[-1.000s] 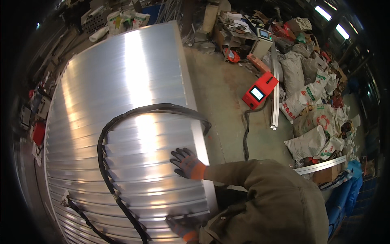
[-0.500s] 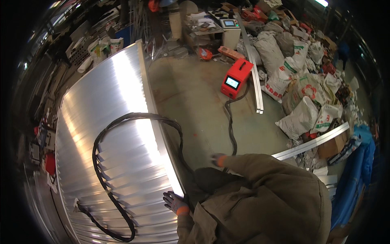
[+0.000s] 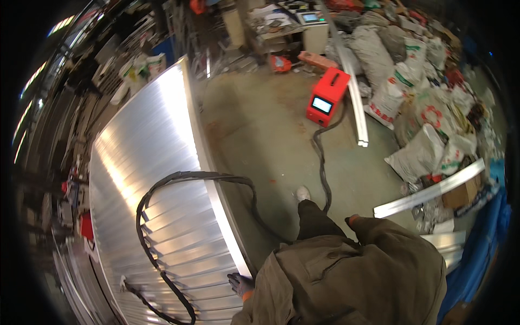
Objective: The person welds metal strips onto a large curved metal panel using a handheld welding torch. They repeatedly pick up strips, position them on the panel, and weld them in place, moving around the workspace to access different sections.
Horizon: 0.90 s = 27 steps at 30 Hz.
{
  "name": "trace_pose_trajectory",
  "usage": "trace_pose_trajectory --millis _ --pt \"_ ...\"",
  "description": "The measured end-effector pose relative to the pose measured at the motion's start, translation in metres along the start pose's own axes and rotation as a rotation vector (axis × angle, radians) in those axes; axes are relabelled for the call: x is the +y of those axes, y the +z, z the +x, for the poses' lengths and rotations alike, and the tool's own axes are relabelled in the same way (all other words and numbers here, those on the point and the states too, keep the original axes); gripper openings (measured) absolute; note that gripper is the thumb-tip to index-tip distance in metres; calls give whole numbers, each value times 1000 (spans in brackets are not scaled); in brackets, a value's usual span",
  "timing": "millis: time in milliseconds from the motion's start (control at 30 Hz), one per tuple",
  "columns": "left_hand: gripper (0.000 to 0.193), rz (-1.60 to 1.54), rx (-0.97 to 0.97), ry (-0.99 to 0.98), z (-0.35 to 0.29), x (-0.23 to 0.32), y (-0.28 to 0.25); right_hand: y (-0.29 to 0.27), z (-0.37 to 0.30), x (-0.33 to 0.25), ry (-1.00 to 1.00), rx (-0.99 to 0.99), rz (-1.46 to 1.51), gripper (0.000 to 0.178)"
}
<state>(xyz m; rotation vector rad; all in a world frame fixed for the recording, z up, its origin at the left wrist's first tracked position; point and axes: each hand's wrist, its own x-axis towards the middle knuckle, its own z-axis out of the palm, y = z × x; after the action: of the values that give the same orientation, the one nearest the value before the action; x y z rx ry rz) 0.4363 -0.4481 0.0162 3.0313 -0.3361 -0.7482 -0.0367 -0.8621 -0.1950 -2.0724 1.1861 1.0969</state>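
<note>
My left hand (image 3: 241,284), in a dark glove with an orange cuff, rests on the near right edge of a large ribbed silver metal panel (image 3: 179,238). Its fingers lie apart over the rim. A thick black cable (image 3: 142,216) loops across the panel, over its edge and down towards the floor beside me; its far end shows a small pale fitting (image 3: 124,283). Beyond my body hangs my right hand (image 3: 351,221), dark-gloved and largely hidden by the sleeve; its fingers cannot be made out.
Ahead on the floor (image 3: 244,119) stands a red machine (image 3: 328,97) with a lit screen and a black cable. Long metal bars (image 3: 355,103) lie beside it and another bar (image 3: 433,189) to the right. White sacks (image 3: 417,154) pile up at right, near blue sheeting (image 3: 476,254).
My right arm has swung back to the right, closer to my body. One shoe has come into view ahead. My left hand stays on the panel's edge while the whole view shifts.
</note>
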Motion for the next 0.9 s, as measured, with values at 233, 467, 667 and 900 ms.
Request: trace_pose_trajectory --millis 233,467,667,900 --pt "72 -38 57 -438 20 37 -12 -191 75 -47 -15 271 934 37" --pt "79 -172 294 -68 114 181 -137 -306 221 52 -227 295 -168 35" --pt "95 -497 304 -134 251 312 -172 -367 298 72 25 335 788 37" --pt "99 -239 622 -112 365 398 -205 -375 270 36 -333 233 -88 25"
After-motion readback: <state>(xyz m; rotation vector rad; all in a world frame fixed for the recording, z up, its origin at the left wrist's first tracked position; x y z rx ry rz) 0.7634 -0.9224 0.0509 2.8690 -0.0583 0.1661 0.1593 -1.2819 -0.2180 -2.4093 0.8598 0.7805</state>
